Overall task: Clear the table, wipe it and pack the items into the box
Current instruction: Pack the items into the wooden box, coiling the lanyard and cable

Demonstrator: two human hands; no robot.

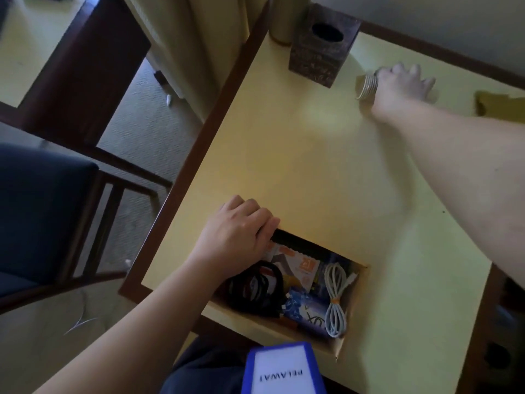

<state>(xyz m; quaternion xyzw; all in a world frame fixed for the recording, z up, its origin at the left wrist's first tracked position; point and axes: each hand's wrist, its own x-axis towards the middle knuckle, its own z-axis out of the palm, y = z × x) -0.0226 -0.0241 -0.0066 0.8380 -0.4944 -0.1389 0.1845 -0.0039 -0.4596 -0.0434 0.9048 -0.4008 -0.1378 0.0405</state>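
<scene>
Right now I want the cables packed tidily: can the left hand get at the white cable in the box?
Probably yes: the left hand grips the box rim, and the white cable lies uncovered on top.

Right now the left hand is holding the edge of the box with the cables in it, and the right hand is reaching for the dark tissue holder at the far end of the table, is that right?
Not quite. In the head view the right hand grips the stack of paper cups lying beside the dark tissue holder, not the holder itself. The left hand does hold the edge of the box with the cables.
</scene>
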